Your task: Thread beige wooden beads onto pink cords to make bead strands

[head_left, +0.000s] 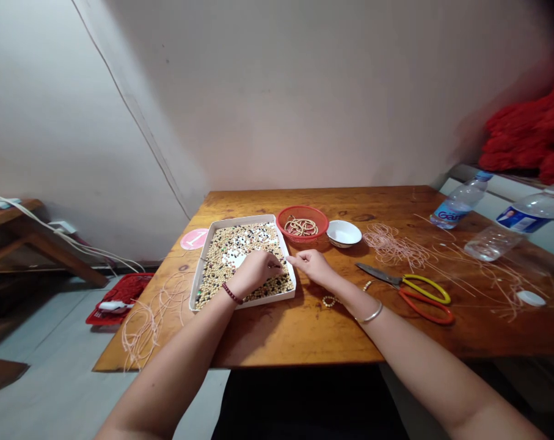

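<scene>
A shallow white tray [291, 285] holds a spread of small beads [222, 263], mostly tan with dark ones and a few green. My left hand [255, 270], with a dark bead bracelet at the wrist, reaches over the tray, fingers pinched low above the beads; whatever is between them is too small to name. Just past the tray's right side, my right hand [314, 267] is closed in a pinch, its fingertips at the rim. What it grips is too fine to make out. A strand of tan beads [330, 301] lies on the table, partly hidden under my right wrist.
Behind my right hand stand a red basket [325, 221] with bead strands and a white bowl [344, 233]. Scissors [407, 287], tangled cord [396, 244] and two plastic bottles [457, 205] [510, 229] lie or stand rightward. Loose cord [143, 330] lies on the table's left.
</scene>
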Demonstrator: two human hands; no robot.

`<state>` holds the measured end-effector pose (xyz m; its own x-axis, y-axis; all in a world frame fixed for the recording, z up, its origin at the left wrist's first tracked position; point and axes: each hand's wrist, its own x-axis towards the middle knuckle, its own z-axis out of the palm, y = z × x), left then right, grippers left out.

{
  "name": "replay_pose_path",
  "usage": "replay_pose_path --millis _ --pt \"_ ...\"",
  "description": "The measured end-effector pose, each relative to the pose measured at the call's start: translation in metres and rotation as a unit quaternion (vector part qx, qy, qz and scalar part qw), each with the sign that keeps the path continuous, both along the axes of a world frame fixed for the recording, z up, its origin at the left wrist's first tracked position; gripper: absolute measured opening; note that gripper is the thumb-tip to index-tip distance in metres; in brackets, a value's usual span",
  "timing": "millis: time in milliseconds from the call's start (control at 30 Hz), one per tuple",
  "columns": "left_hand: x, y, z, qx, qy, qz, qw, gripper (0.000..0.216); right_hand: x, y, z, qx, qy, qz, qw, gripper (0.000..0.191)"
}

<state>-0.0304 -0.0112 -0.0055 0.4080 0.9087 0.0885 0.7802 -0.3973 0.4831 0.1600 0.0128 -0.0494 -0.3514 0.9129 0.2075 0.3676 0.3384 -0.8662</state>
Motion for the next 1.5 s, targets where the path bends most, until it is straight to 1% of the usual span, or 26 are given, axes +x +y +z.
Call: replay_pose_path --millis 167,300,467,600,767,867,1067,1267,1500 --pt "0.0030 -0.0001 -0.0003 0.021 0.013 0.005 1.000 0.017 -0.0011 -0.0045 -0.0006 0.061 -0.054 -0.020 0.996 0.051" --pt "0.0047 -0.0009 0.0000 0.032 0.008 0.002 0.999 0.015 -0.0017 -0.0057 -0.0009 0.069 -0.057 -0.010 0.996 0.049" --pt "0.0050 -0.0014 -0.0001 0.041 -0.006 0.006 0.999 0.021 -0.0013 -0.0072 0.0009 0.083 -0.056 -0.025 0.995 0.047" --pt "0.0055 -0.0012 0.0001 0.045 -0.006 0.011 0.999 0.025 -0.0017 -0.0086 0.0024 0.079 -0.052 -0.020 0.995 0.047" --pt "0.0065 -0.0012 0.0000 0.045 -0.006 0.015 0.999 0.022 -0.0011 -0.0084 0.0040 0.085 -0.057 -0.045 0.994 0.047" --pt "0.0064 -0.0016 0.0005 0.049 -0.008 0.017 0.999 0.025 -0.0008 -0.0080 0.0045 0.088 -0.055 -0.052 0.993 0.048" --pt "0.0081 -0.0031 0.0028 0.054 0.010 0.012 0.998 0.028 -0.0017 -0.0088 0.0045 0.097 -0.050 -0.049 0.993 0.048" --pt "0.0098 -0.0036 0.0014 0.037 0.002 0.004 0.999 0.019 -0.0011 -0.0091 0.0050 0.087 -0.058 -0.035 0.994 0.047" --pt "0.0066 -0.0036 0.0022 0.039 0.003 -0.005 0.999 0.024 0.0004 -0.0088 0.0057 0.091 -0.071 -0.028 0.993 0.046"
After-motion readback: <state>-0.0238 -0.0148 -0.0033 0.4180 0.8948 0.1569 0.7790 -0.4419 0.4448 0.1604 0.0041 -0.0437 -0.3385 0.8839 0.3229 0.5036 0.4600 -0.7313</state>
